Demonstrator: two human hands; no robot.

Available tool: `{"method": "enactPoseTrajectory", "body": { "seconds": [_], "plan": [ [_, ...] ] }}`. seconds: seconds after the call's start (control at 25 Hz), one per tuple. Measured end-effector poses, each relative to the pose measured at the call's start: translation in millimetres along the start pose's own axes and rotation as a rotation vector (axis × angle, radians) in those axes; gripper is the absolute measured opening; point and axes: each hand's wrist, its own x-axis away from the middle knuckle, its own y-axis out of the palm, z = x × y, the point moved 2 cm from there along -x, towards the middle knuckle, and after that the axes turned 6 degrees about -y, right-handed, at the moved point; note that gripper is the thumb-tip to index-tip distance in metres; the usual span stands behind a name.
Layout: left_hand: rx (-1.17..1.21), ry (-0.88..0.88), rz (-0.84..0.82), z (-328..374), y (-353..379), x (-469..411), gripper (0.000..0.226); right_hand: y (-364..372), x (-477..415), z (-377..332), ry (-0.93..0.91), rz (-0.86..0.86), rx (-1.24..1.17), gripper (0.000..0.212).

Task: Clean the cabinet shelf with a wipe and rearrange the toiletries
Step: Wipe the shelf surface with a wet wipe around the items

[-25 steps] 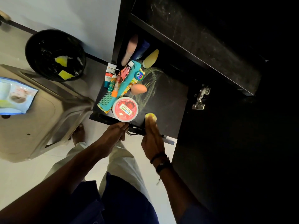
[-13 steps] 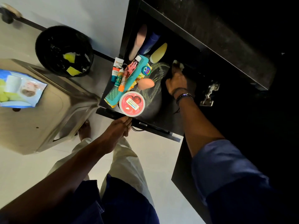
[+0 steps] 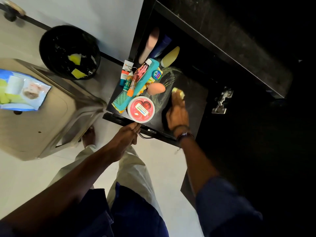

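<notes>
Black shelf: the dark cabinet shelf (image 3: 193,93) runs from the left wall of the cabinet to the hinge (image 3: 221,101) on the right; wet streaks curve across its middle.
Right hand: the right hand (image 3: 177,113) lies palm down on the shelf, fingers together and pressed onto a yellow wipe (image 3: 178,93), which shows only at the fingertips.
Wipe position: on the bare middle of the shelf, just right of the peach sponge (image 3: 156,88).
Left hand: the left hand (image 3: 125,135) is at the front edge of the shelf, fingers curled against it just below the red jar (image 3: 141,109); whether it grips the edge I cannot tell.
Toiletries: crowded on the left part of the shelf. A teal comb (image 3: 135,84) lies slantwise, with a small white tube (image 3: 125,71) and an orange-capped stick (image 3: 130,86) to its left and a round blue tin (image 3: 157,74) to its right.
Back row: a pink bottle (image 3: 149,45), a dark blue bottle (image 3: 163,45) and a yellow bottle (image 3: 171,56) lean towards the rear.
Floor: a black bin (image 3: 51,48) holds yellow scraps; a packet (image 3: 22,91) lies on a grey stool (image 3: 34,127).
</notes>
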Motion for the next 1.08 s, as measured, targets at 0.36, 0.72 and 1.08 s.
{"method": "enactPoseTrajectory", "body": {
  "seconds": [0.36,0.72,1.08],
  "plan": [
    [0.139,-0.036,-0.056,7,9,10,0.044,6,-9,-7,-0.032,0.106,-0.047,0.058],
    [0.103,-0.008,-0.022,4,6,8,0.042,18,73,44,0.117,0.13,0.04,0.063],
    [-0.01,0.009,-0.019,3,5,1,0.043,73,132,-33,-0.092,0.047,0.181,0.054]
  ]
}}
